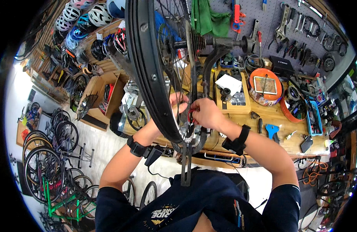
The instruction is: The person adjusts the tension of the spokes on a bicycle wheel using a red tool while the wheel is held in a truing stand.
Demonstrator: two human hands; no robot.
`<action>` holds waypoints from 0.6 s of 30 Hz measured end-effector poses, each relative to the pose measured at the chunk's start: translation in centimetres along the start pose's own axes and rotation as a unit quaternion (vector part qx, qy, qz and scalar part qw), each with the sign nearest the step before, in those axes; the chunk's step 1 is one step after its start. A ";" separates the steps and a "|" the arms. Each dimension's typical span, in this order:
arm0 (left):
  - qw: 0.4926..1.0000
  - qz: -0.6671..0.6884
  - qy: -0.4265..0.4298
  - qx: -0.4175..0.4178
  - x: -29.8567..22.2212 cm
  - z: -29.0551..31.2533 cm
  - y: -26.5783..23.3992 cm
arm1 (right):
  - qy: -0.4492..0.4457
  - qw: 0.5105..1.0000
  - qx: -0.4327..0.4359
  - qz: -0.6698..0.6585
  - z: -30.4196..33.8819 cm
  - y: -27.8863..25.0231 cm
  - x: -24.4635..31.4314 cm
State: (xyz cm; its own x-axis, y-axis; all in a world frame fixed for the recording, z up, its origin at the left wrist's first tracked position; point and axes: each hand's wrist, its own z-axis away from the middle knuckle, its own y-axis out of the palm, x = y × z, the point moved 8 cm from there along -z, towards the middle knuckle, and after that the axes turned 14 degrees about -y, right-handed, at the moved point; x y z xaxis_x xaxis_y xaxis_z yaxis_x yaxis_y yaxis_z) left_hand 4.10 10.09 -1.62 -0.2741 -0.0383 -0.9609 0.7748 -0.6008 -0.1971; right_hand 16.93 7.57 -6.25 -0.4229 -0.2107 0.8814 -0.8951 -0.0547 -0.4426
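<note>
A black bicycle wheel (144,63) with a deep rim stands upright in front of me, held at its axle in a dark truing stand (210,71). Low on the wheel, next to the rim, my right hand (207,113) is closed in a pinch on a small red spoke wrench (191,115). Across the spokes from it, my left hand (179,103) has its fingers curled together among the spokes. The rim covers part of that hand, and what lies between its fingertips is hidden. The sprockets (199,46) sit on the hub's right side.
A wooden workbench (240,133) carries a wooden tray (244,106), an orange-rimmed tub (277,94), a blue-handled tool (272,130) and a blue basket (315,116). Tools hang on the pegboard (263,29) behind. Helmets (100,14), an open cardboard box (97,96) and several bicycles (45,174) are at left.
</note>
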 end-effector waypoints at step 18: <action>0.997 0.049 -0.015 0.058 -0.2 0.1 0.0 | 0.214 0.936 -0.010 -0.279 1.8 0.4 -1.4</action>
State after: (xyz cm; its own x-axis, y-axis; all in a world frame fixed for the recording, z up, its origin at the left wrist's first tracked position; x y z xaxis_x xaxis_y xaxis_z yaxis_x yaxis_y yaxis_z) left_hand 4.08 9.96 -1.45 -0.2185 -0.1236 -0.9680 0.7283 -0.6808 -0.0774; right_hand 17.42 6.10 -7.91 0.0978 0.2562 0.9617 -0.9941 -0.0207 0.1066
